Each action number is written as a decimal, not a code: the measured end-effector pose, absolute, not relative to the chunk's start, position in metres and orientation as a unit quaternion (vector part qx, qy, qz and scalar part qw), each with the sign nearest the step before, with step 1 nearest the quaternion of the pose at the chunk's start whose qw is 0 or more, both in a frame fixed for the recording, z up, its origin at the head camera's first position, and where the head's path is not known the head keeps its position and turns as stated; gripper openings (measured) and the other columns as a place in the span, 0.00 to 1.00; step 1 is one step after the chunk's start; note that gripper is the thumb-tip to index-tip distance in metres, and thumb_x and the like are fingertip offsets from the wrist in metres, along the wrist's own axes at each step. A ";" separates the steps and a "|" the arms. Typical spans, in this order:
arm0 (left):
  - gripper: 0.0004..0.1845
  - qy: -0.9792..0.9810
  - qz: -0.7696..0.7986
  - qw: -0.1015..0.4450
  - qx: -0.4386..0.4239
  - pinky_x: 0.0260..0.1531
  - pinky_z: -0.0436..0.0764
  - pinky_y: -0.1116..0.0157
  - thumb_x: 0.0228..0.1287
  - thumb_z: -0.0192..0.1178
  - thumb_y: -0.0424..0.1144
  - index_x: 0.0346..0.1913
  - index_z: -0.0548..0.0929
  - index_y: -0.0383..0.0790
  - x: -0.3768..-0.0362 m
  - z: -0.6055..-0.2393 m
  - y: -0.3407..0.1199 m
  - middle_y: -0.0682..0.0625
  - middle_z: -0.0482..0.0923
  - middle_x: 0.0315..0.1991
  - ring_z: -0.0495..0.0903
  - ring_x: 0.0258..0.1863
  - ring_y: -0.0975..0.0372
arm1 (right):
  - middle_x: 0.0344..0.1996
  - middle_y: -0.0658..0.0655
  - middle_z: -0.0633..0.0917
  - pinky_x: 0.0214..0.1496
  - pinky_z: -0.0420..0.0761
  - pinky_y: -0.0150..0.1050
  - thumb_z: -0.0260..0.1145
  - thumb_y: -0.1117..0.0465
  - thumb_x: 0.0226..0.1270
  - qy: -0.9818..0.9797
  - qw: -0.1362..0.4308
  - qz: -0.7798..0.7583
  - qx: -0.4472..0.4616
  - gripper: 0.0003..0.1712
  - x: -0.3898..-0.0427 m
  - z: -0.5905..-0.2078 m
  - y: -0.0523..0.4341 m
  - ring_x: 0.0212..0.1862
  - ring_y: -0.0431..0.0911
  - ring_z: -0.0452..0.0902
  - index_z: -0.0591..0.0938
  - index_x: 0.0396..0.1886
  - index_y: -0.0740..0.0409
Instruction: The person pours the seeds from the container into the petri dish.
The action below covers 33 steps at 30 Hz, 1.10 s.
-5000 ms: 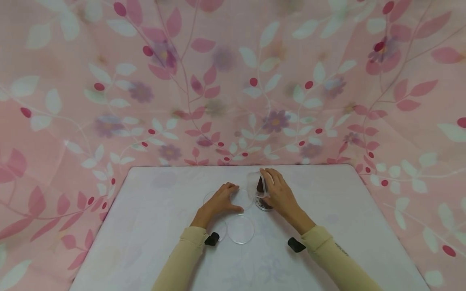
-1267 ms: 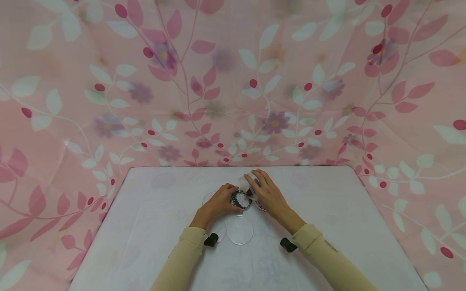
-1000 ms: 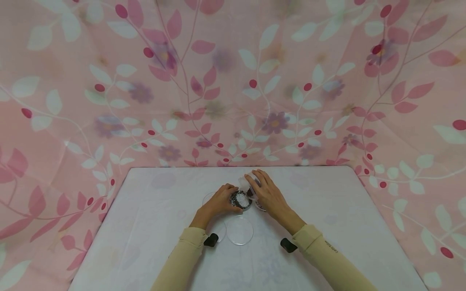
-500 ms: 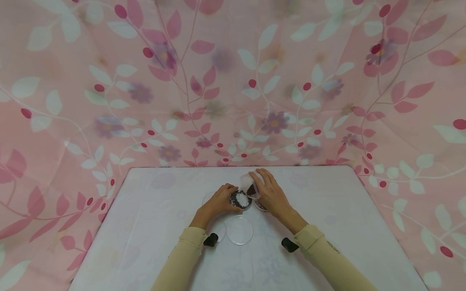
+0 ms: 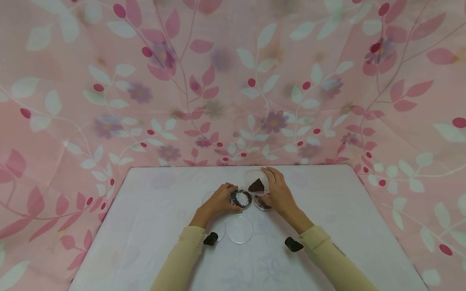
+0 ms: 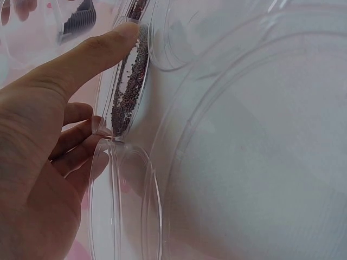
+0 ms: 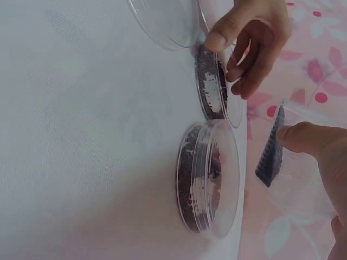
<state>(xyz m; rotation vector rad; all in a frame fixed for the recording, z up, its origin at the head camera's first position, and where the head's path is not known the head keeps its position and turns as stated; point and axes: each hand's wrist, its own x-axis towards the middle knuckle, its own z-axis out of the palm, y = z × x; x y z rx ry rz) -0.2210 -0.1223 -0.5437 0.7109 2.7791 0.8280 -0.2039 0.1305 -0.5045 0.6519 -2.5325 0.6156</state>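
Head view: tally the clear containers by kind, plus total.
Dishes with dark grains: 2
Empty dishes: 3
Tub held in right hand: 1
Total: 6

1. The head view looks forward and down from above the table (image 5: pixel 153 226), taking in both arms and the patterned curtain (image 5: pixel 233 81) behind.
2. The left wrist view sits very close, rolled sideways, beside the seed-filled dish (image 6: pixel 130 81).
3. The right wrist view, also rolled sideways, shares that seed-filled dish (image 7: pixel 211 81).
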 end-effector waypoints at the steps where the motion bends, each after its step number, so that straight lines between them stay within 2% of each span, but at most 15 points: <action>1: 0.49 0.928 0.278 0.079 0.237 0.66 0.71 0.53 0.45 0.77 0.56 0.69 0.70 0.38 -0.221 -0.544 -0.122 0.43 0.71 0.63 0.70 0.64 0.52 | 0.67 0.63 0.68 0.58 0.80 0.50 0.86 0.65 0.34 -0.919 0.222 0.233 0.227 0.62 -0.203 -0.505 0.133 0.69 0.57 0.63 0.62 0.73 0.59; 4: 0.49 0.927 0.279 0.078 0.238 0.66 0.72 0.53 0.45 0.77 0.57 0.69 0.70 0.37 -0.221 -0.544 -0.122 0.43 0.71 0.62 0.70 0.63 0.52 | 0.66 0.64 0.68 0.61 0.78 0.53 0.86 0.64 0.34 -0.915 0.221 0.269 0.204 0.62 -0.201 -0.504 0.141 0.67 0.58 0.64 0.62 0.72 0.60; 10: 0.50 0.930 0.272 0.075 0.234 0.66 0.72 0.54 0.45 0.76 0.59 0.70 0.70 0.39 -0.224 -0.546 -0.123 0.44 0.71 0.63 0.70 0.64 0.53 | 0.62 0.67 0.71 0.65 0.72 0.57 0.87 0.61 0.33 -0.897 0.256 0.318 0.171 0.61 -0.201 -0.503 0.162 0.63 0.59 0.68 0.64 0.70 0.66; 18: 0.50 0.929 0.276 0.078 0.233 0.67 0.71 0.54 0.44 0.76 0.59 0.70 0.70 0.38 -0.223 -0.546 -0.123 0.43 0.71 0.63 0.70 0.64 0.53 | 0.58 0.70 0.72 0.58 0.74 0.61 0.85 0.56 0.40 -0.886 0.234 0.392 0.083 0.59 -0.192 -0.514 0.189 0.57 0.61 0.72 0.62 0.70 0.65; 25: 0.50 0.931 0.271 0.071 0.236 0.66 0.72 0.54 0.44 0.77 0.59 0.69 0.71 0.38 -0.225 -0.547 -0.123 0.43 0.72 0.62 0.71 0.63 0.53 | 0.63 0.69 0.70 0.63 0.74 0.61 0.84 0.54 0.41 -0.873 0.211 0.439 0.036 0.60 -0.185 -0.530 0.209 0.63 0.61 0.70 0.61 0.72 0.63; 33: 0.50 0.929 0.277 0.075 0.232 0.66 0.72 0.54 0.44 0.77 0.58 0.69 0.71 0.39 -0.224 -0.549 -0.122 0.44 0.72 0.61 0.71 0.62 0.53 | 0.66 0.65 0.68 0.69 0.70 0.55 0.82 0.53 0.45 -0.862 0.158 0.482 -0.024 0.59 -0.175 -0.545 0.226 0.67 0.59 0.68 0.58 0.73 0.61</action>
